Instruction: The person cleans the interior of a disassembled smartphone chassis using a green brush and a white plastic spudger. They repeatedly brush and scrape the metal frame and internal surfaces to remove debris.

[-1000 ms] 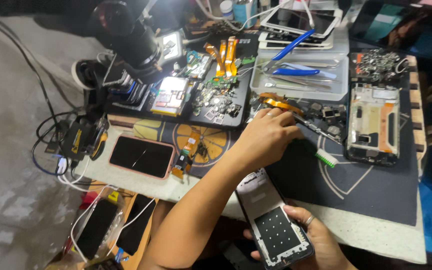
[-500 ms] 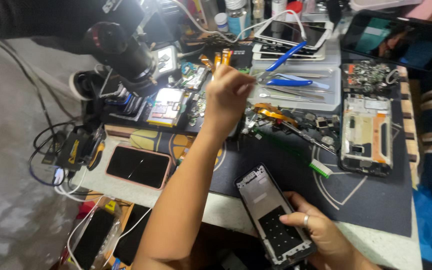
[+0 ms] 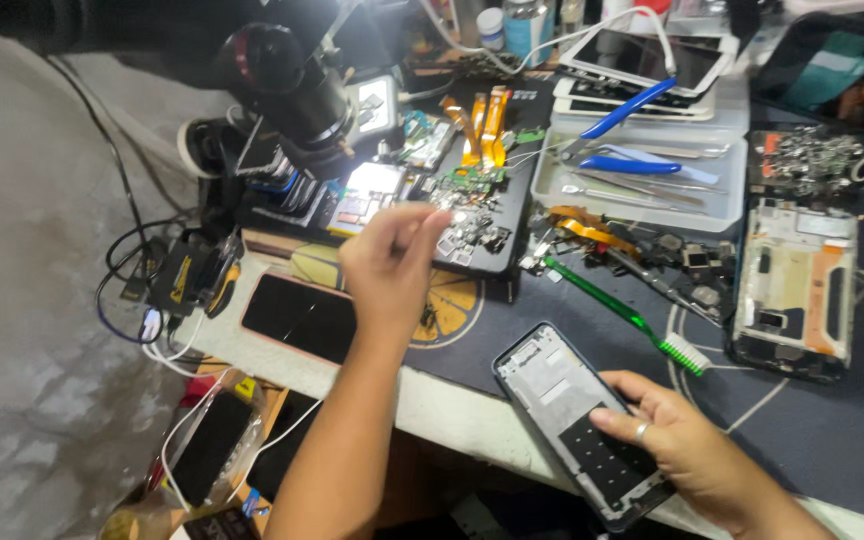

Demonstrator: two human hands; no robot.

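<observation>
My left hand (image 3: 389, 268) hovers over the mat's left part, next to a black tray (image 3: 512, 225) of small parts and circuit boards. Its thumb and fingers are pinched on what looks like a tiny shiny metal part (image 3: 460, 216). My right hand (image 3: 690, 452), with a ring on one finger, grips the lower end of an opened phone frame (image 3: 564, 396) that lies at the table's near edge. A green toothbrush (image 3: 624, 314) lies just beyond the frame.
A microscope head (image 3: 292, 85) stands at the back left. A clear tray (image 3: 652, 180) holds blue pliers and tweezers. Another stripped phone (image 3: 794, 290) lies right, a dark phone (image 3: 297, 315) left. Cables and a charger (image 3: 184, 280) hang off the left edge.
My left hand went from the loose parts right of centre up to the black tray, then drew back toward me with fingers pinched. My right hand kept the phone frame, shifting slightly.
</observation>
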